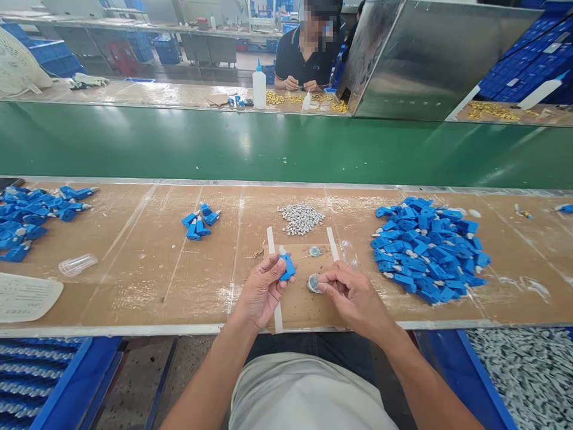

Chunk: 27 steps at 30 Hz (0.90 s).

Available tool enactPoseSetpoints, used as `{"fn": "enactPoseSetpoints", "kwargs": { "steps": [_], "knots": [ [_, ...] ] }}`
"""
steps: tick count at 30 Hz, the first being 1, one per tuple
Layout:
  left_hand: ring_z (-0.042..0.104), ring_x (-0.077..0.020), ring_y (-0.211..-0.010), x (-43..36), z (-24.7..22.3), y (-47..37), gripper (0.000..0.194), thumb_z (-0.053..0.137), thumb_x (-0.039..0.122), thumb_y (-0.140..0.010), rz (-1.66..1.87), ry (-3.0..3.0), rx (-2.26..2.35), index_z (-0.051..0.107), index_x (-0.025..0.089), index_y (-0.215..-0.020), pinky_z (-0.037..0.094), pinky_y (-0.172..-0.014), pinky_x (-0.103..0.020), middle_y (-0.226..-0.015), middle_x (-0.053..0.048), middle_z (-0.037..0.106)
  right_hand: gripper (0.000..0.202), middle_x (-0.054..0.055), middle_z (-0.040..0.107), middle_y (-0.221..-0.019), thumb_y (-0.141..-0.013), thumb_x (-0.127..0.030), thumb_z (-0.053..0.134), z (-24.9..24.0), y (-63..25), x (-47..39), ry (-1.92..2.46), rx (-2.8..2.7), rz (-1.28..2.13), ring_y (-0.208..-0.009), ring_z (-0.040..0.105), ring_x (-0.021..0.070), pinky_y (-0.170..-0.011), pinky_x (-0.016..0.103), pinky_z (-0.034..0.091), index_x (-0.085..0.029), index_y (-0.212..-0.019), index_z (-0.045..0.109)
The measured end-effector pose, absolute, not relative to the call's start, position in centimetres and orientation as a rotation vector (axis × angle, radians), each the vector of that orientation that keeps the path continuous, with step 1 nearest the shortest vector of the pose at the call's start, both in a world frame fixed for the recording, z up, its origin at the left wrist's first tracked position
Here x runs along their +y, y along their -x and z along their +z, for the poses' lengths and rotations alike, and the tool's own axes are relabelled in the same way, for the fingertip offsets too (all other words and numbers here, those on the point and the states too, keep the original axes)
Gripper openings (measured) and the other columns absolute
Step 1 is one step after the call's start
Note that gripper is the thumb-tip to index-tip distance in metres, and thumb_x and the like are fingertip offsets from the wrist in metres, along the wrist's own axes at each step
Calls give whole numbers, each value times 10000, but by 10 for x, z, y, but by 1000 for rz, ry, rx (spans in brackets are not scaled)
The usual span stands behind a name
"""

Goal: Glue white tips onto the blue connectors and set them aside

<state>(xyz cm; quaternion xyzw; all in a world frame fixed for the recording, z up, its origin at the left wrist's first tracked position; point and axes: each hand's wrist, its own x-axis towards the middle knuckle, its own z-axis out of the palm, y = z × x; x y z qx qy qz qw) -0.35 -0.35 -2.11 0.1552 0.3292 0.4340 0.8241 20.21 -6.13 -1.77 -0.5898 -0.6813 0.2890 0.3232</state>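
My left hand [263,292] pinches a blue plastic part [287,267] with a pale tip, holding it just above the brown work surface. My right hand [351,294] is closed in a pinch at the edge of a small round dish [314,283] containing something greyish. Whatever sits between the right fingertips is hidden or too small to name. Behind the dish lies a second small round piece [315,251] with a thin stick beside it. Farther back is a heap of small grey pieces [301,219].
At right lies a large pile of blue parts [427,251]; a small group [200,222] and another pile [31,215] are leftward. A clear plastic cup [77,264] lies on its side. Beyond the green belt [179,140], a co-worker [308,60] handles small items near a white bottle [259,88].
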Motion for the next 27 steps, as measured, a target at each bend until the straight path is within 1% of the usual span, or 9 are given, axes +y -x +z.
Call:
{"fn": "enactPoseSetpoints", "kwargs": {
  "steps": [4,7,11,13,16,19,23,27],
  "knots": [
    [670,-78,-613,-4,-23,3,300,837,213,-753,929,-328,701,719,92,-1001,536,-496,-85,-824,-55,710,204,31,578,-805,-986,-335,555,-12,-206,-66,1548,-1748,815,-682,508,179,-628,314,386,-217,-859,663],
    [674,-82,-633,-5,-24,2,276,816,211,-779,915,-329,692,726,79,-1005,547,-519,-89,-835,-64,706,217,27,587,-807,-982,-359,553,-11,-211,-67,1579,-1668,805,-710,523,184,-657,315,399,-218,-844,646],
    [686,-88,-672,-9,-23,-3,179,757,202,-839,861,-324,673,720,73,-957,569,-582,-96,-858,-86,712,214,16,606,-771,-953,-411,592,-12,-219,-64,1581,-1383,822,-681,544,179,-644,308,422,-215,-886,646],
    [689,-90,-680,-13,-22,-6,161,738,202,-856,823,-300,658,717,72,-949,575,-602,-101,-852,-85,707,210,17,623,-774,-941,-418,623,-9,-222,-61,1532,-1252,822,-662,551,169,-648,307,441,-212,-921,660],
    [691,-90,-680,-19,-21,-12,181,721,207,-871,758,-275,615,716,63,-981,575,-613,-101,-857,-88,704,169,46,665,-874,-940,-382,651,3,-220,-59,1427,-1170,786,-673,566,161,-672,318,466,-214,-939,671],
    [687,-86,-677,-23,-17,-17,217,712,228,-882,712,-284,583,712,52,-1010,570,-617,-100,-873,-98,702,121,63,670,-935,-950,-338,645,21,-209,-61,1357,-1179,757,-685,576,164,-667,327,489,-222,-918,652],
    [680,-78,-670,-25,-12,-21,228,722,247,-877,671,-289,583,706,53,-993,556,-597,-93,-879,-94,693,69,52,673,-932,-968,-272,620,34,-193,-65,1310,-1295,653,-676,597,156,-641,313,509,-219,-934,648],
    [675,-70,-669,-26,-10,-22,233,701,256,-895,662,-308,572,701,50,-1005,546,-589,-87,-879,-83,675,45,34,684,-950,-970,-207,611,33,-187,-66,1281,-1367,615,-693,617,136,-658,286,520,-222,-977,653]
  ]
}}
